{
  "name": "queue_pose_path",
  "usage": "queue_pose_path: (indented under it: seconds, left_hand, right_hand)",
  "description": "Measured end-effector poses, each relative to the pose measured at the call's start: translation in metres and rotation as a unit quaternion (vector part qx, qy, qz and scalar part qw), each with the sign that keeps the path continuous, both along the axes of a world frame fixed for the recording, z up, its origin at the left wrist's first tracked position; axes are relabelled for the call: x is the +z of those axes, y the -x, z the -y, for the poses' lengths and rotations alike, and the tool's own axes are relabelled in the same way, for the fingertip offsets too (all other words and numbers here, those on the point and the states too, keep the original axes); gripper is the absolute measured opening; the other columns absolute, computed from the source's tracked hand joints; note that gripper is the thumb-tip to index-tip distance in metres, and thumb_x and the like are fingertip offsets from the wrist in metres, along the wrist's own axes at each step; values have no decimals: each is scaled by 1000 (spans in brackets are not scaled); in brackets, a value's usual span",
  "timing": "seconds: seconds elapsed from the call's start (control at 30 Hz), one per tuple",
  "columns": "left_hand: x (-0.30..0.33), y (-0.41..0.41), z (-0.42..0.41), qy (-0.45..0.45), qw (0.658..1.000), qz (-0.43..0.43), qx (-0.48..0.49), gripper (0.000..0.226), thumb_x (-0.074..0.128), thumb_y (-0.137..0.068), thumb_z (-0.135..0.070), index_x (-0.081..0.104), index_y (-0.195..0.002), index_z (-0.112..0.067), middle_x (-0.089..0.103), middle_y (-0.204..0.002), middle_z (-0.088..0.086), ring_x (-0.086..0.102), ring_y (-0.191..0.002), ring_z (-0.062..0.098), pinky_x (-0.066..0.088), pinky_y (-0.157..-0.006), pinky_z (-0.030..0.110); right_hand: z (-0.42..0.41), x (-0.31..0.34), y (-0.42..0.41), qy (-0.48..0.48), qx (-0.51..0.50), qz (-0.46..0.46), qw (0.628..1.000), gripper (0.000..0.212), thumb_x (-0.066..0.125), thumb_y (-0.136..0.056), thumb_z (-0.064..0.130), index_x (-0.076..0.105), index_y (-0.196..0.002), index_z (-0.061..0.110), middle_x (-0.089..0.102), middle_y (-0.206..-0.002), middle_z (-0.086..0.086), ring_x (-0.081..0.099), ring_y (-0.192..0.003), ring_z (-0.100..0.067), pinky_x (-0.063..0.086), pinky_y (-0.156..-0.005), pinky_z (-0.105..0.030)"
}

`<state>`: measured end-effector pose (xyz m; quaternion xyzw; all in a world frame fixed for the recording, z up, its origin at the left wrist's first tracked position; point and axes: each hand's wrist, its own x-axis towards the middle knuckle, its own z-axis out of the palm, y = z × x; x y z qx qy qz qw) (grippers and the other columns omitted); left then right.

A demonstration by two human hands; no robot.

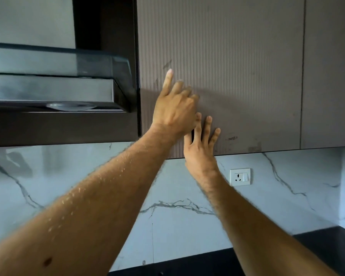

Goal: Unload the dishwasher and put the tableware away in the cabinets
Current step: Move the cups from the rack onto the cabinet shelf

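Head view looks up at a wall cabinet door (237, 66), shut, flat and tall, its beige face ribbed with fine vertical grooves and scuffed near the lower edge. The left hand (175, 108) lies against it near its left edge, forefinger straight, the other fingers bent at the knuckles, gripping nothing. Just below, the right hand (200, 144) rests flat near the door's bottom edge, fingers straight and slightly spread. To the left hangs a chimney hood (54, 84) of dark brushed metal with a glass canopy. Below runs a glossy white backsplash (277, 200) veined in grey, bearing a square white socket (240, 176). No tableware is in view.
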<state>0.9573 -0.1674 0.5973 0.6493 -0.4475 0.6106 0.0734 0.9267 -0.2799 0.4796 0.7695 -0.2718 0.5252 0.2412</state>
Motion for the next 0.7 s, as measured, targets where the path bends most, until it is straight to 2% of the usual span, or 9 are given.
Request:
queue_pose_path:
  seconds: [0.1,0.3,0.4,0.47,0.53,0.6,0.63,0.67,0.7]
  left_hand:
    - [8,14,-17,30,999,-40,5,59,50,-82,-53,55,-135,-28,44,-150,5,25,-146,31,-7,-118,59]
    - [23,50,-57,111,992,-58,3,53,56,-77,-37,59,-129,-27,30,-157,11,17,-148,36,0,-117,64]
    - [31,81,-80,176,978,-102,-44,66,53,-76,-31,45,-141,-19,18,-161,17,12,-148,40,4,-119,60]
    - [34,108,-92,221,953,-161,-128,76,52,-78,-27,29,-150,-14,12,-162,18,21,-145,40,19,-119,52]
    - [33,141,-101,256,904,-234,-251,78,53,-85,-25,18,-154,-12,20,-160,18,45,-133,34,40,-107,43]
    - [34,172,-110,294,829,-320,-352,64,49,-91,-30,30,-150,-13,47,-146,13,58,-117,29,45,-101,41]
    - [35,189,-114,323,784,-355,-394,47,44,-92,-33,50,-136,-16,62,-127,7,62,-106,27,46,-99,42]
    - [36,202,-117,350,738,-386,-428,31,39,-93,-34,64,-106,-21,69,-99,1,62,-89,24,49,-94,44]
    - [36,215,-120,373,699,-410,-451,29,37,-93,-32,58,-76,-24,62,-74,-5,56,-72,20,51,-87,44]
  right_hand:
    - [-9,-2,15,6,8,4,1000,104,70,-63,-6,13,-150,5,9,-159,-29,10,-143,-57,23,-105,-75]
    - [-40,-2,67,-45,50,-18,998,138,83,-57,3,-13,-155,14,-5,-163,-19,1,-147,-50,18,-111,-72]
    - [-55,-4,104,-66,78,-15,995,144,88,-57,7,-19,-154,18,-11,-163,-13,-3,-148,-46,15,-114,-68]
    - [-62,-6,128,-85,110,-5,990,141,83,-60,0,-21,-153,22,-13,-163,-9,-6,-149,-43,11,-115,-66]
    - [-68,-7,151,-111,159,13,981,130,68,-66,-11,-20,-153,28,-13,-164,-5,-9,-150,-39,10,-116,-66]
    - [-74,-9,176,-126,189,21,974,118,53,-68,-15,-16,-154,28,-12,-164,-2,-11,-150,-36,9,-118,-62]
    - [-77,-10,194,-123,199,15,972,114,48,-68,-15,-15,-155,26,-13,-165,-1,-12,-151,-33,8,-120,-58]
    - [-78,-11,211,-122,214,3,969,112,45,-67,-14,-12,-156,24,-12,-165,1,-11,-151,-28,8,-122,-50]
    - [-79,-10,231,-134,238,-4,962,110,43,-66,-15,-4,-157,23,-7,-165,2,-6,-152,-22,8,-124,-38]
